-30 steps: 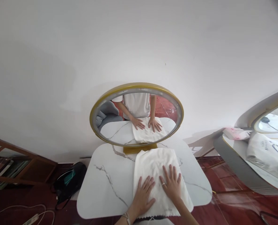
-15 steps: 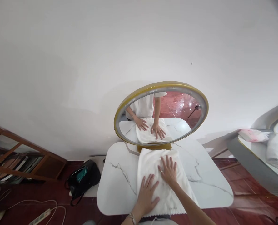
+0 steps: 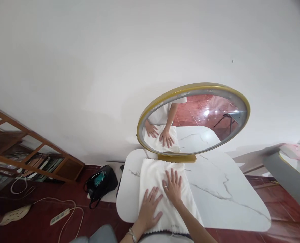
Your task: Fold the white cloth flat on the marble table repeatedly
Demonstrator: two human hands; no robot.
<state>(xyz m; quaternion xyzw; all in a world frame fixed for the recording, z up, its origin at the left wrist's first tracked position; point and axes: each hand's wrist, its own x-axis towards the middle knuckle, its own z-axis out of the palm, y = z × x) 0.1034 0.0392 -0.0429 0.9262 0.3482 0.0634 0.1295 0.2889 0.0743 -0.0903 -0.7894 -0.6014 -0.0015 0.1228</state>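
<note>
A white towel (image 3: 162,216) with a scalloped edge lies spread on the white marble-patterned table (image 3: 223,206). My left hand (image 3: 149,206) rests flat on its left part, fingers spread, a bracelet at the wrist. Farther up the cloth, my right hand (image 3: 172,186) also lies palm down with fingers apart and a ring on one finger. Just beyond the towel stands an oval mirror (image 3: 190,121) in a gold frame, showing both hands and the cloth in reflection. Neither hand grips anything.
Left of the table, a black bag (image 3: 101,184) sits low down. A power strip (image 3: 60,216) with cables lies on the red floor near a wooden shelf (image 3: 36,148). At the right is another table (image 3: 289,179) with a pink-and-white packet (image 3: 296,151).
The view has turned left, so the table and mirror sit farther right. The towel with both hands on it has shifted left on the table; the hands stay flat.
</note>
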